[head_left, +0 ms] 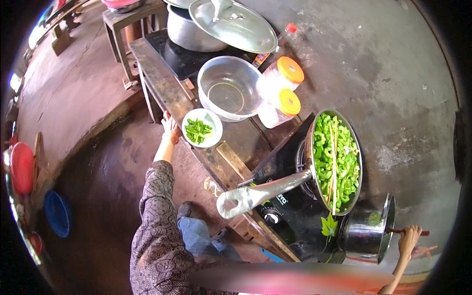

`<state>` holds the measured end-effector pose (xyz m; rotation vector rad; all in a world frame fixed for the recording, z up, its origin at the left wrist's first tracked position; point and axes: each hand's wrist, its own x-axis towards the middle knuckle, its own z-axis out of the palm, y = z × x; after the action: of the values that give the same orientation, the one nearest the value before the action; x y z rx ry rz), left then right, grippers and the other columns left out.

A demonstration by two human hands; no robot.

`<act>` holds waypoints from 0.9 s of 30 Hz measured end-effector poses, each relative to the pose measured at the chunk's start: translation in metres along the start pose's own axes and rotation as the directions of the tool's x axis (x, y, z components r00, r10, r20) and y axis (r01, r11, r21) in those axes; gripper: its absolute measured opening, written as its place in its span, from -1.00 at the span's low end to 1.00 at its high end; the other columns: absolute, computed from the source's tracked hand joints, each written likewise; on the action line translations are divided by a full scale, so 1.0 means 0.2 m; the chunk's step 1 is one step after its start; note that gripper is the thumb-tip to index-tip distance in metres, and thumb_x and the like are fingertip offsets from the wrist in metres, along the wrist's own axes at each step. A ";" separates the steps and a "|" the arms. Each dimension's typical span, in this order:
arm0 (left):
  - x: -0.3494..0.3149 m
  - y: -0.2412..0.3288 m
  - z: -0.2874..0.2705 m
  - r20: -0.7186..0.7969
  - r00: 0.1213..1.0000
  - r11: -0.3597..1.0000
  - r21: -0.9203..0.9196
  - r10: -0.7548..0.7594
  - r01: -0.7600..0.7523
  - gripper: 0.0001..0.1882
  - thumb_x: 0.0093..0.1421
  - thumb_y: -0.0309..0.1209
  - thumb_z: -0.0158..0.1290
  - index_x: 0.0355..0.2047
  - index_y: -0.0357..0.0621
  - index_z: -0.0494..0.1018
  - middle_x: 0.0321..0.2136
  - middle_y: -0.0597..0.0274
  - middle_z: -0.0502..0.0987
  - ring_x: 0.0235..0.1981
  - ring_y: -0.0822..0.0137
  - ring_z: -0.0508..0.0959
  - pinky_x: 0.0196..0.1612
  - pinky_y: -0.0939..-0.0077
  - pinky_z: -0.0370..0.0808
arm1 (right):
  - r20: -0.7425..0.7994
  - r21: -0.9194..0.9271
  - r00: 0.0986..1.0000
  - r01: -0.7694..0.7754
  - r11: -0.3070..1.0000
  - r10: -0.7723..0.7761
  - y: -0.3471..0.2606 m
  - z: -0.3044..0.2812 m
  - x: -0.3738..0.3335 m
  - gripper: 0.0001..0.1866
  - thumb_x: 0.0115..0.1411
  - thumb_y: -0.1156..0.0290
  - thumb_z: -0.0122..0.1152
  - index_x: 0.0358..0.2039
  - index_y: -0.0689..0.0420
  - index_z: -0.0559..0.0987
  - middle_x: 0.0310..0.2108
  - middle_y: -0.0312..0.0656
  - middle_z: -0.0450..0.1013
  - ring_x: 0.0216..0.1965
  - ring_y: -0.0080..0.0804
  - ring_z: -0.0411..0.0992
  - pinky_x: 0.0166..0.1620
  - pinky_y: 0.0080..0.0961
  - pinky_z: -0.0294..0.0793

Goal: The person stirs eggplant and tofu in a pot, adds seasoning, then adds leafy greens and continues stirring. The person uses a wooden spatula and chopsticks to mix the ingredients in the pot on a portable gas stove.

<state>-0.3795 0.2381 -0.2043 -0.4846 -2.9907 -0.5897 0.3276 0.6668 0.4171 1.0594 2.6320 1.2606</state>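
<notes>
At the table's near-left edge, my left hand (169, 129) rests with fingers stretched out, holding nothing, next to a white bowl (189, 119) of cut green vegetable pieces (198, 131). My right hand (409, 241), far over at the lower right, is closed around a thin brown handle (424, 233) that reaches into a shiny metal pot (361, 238); the tool's other end is hidden inside. Just beside this hand are pale fingers (424, 251) whose owner I cannot tell. Sliced green vegetables (344, 162) fill a long-handled frying pan (246, 196) on a black gas stove (290, 223). Chopsticks (334, 167) lie across the pan.
Behind the bowl stand a clear plastic tub (231, 73), two orange-lidded jars (290, 71) and a large pot (189, 32) with a metal lid (233, 24). The pan's handle juts past the table's near edge. A blue basin (57, 214) is on the floor at left.
</notes>
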 end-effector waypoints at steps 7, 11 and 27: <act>0.00 -0.05 -0.07 -0.215 0.964 0.838 -0.546 -0.158 0.015 -0.68 -0.01 -0.43 0.20 -0.18 -0.15 0.55 -0.20 -0.06 0.56 -0.19 -0.12 0.52 -0.03 0.07 0.47 | 0.032 -0.057 0.998 0.048 0.997 -0.047 -0.03 0.00 0.08 -0.93 -0.05 0.53 0.25 -0.49 0.22 0.61 -0.42 0.03 0.45 -0.17 0.06 0.38 0.20 -0.06 0.20; -0.42 -0.22 -0.33 0.116 0.936 0.277 -0.937 -0.331 0.214 -0.61 0.17 -0.40 0.17 0.01 -0.26 0.52 -0.04 0.14 0.59 -0.04 0.20 0.57 0.08 0.30 0.46 | 0.046 -0.074 0.999 0.023 0.997 -0.020 0.06 0.08 0.05 -0.89 -0.03 0.53 0.27 -0.43 0.23 0.61 -0.34 0.06 0.47 -0.09 0.09 0.39 0.25 -0.04 0.17; -2.16 1.22 -1.28 0.440 0.749 0.360 -0.889 0.496 0.283 -0.36 0.23 -0.33 0.14 0.30 -0.11 0.21 0.22 0.10 0.34 0.20 0.20 0.39 0.25 0.27 0.34 | -0.235 0.059 0.957 0.188 0.980 -0.169 0.19 0.16 -0.18 -0.87 0.08 0.35 0.29 -0.44 0.13 0.60 -0.48 -0.11 0.45 -0.23 -0.08 0.47 0.07 -0.17 0.38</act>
<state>0.1061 0.2282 0.0719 -1.1477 -2.6373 -2.6972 0.3858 0.6842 0.4139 0.7001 2.8921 1.3191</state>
